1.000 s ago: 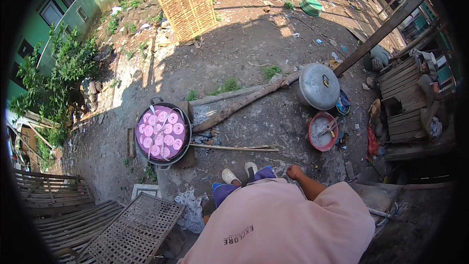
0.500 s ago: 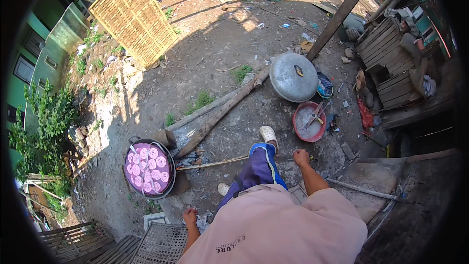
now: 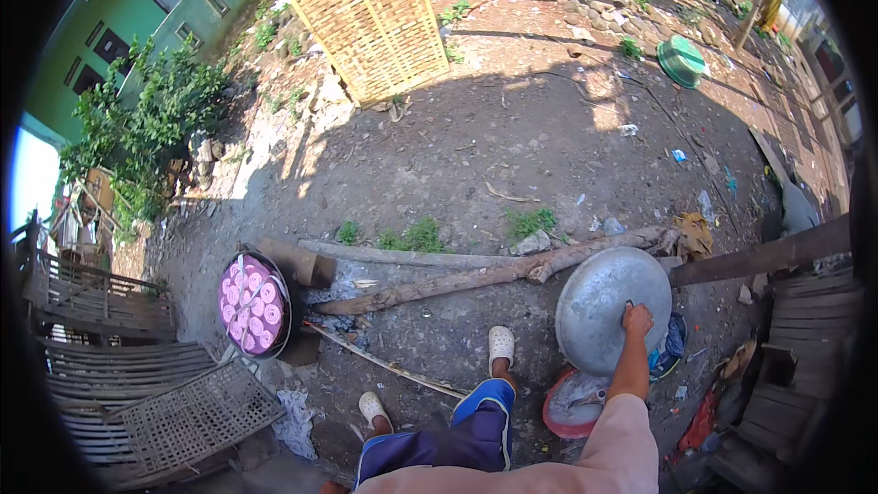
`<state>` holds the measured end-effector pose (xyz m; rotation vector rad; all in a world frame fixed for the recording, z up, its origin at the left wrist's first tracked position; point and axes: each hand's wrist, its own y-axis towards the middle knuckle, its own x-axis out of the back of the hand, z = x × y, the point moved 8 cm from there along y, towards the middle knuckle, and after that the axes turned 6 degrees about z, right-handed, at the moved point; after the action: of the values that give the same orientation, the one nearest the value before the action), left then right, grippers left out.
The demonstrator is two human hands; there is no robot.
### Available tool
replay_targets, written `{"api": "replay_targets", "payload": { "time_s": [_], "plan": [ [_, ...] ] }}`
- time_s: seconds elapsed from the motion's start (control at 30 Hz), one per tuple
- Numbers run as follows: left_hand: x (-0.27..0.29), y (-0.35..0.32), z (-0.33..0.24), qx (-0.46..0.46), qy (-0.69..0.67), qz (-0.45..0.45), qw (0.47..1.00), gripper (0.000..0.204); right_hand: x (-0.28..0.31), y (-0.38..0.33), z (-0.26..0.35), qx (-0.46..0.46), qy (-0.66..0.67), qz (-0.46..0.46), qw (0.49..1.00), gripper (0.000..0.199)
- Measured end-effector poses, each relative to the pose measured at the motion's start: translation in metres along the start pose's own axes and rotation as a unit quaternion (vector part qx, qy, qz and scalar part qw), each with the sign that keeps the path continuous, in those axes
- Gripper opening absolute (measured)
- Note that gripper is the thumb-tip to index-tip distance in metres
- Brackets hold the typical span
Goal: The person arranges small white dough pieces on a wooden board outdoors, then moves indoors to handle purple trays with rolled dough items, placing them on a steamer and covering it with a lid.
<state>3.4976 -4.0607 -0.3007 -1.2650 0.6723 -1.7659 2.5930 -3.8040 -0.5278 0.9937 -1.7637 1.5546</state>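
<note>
My right hand (image 3: 637, 318) is closed around the dark handle of a large round grey metal lid (image 3: 590, 306). Whether the lid still rests on the ground or is raised, I cannot tell. Just below it, a red basin (image 3: 551, 410) of cloudy water is partly covered by the lid and my arm. Only a bit of my left hand (image 3: 335, 487) shows at the lower edge, its fingers hidden. Over to the left stands a dark round pot (image 3: 292, 316), filled with pink and purple swirled rounds (image 3: 249, 300) with pale strips across them.
A long log (image 3: 476, 284) and a thin stick (image 3: 393, 368) run toward the ashes beside the pot. Woven bamboo racks (image 3: 197, 416) are at the lower left. A wooden post (image 3: 768, 256) slants in at right. Beyond are a bamboo panel (image 3: 366, 23) and a green tub (image 3: 681, 62).
My right hand has reached out to the lid and taken hold of its handle. My left hand has dropped almost out of view. The view has turned and I stand closer to the lid.
</note>
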Motion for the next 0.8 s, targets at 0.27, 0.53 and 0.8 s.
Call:
{"api": "replay_targets", "payload": {
  "time_s": [0.27, 0.53, 0.8],
  "plan": [
    [-0.038, -0.045, -0.063, 0.098, -0.121, 0.012, 0.988, 0.038, -0.013, 0.074, -0.026, 0.157, 0.235, -0.028, 0.959, 0.039],
    [-0.092, -0.054, -0.065, 0.09, -0.222, 0.105, 0.965, 0.038, 0.095, 0.001, 0.077, 0.274, 0.339, 0.023, 0.9, 0.03],
    [-0.075, 0.006, -0.032, 0.068, -0.35, 0.085, 0.93, 0.037, 0.149, -0.235, 0.327, 0.487, 0.388, 0.065, 0.78, 0.028]
  ]
}}
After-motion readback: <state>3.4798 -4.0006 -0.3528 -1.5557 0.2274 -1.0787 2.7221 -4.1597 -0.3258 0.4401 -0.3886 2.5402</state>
